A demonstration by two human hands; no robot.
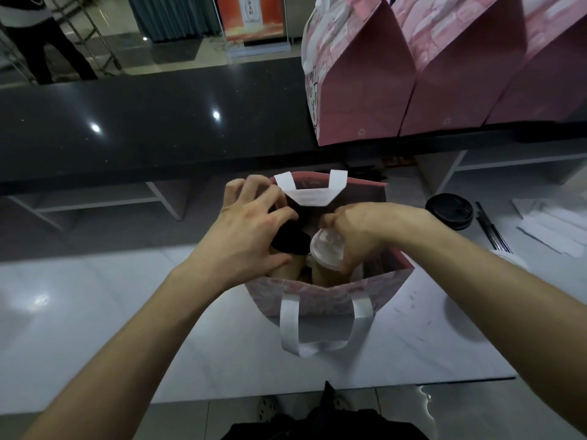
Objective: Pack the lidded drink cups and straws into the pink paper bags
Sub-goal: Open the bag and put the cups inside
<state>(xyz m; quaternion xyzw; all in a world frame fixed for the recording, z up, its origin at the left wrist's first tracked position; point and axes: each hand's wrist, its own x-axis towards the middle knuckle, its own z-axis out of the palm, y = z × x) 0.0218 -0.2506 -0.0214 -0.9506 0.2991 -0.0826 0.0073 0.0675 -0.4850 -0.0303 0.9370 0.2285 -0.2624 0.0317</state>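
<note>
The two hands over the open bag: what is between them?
In the head view, a clear-lidded cup stands between the left hand and right hand, inside the bag.

A long glossy black stone counter reflects ceiling lights. Below it lies a white marble-like worktop. Beyond, a shiny tiled floor and grey curtain.

matt pink paper bag, glossy black stone counter
</note>
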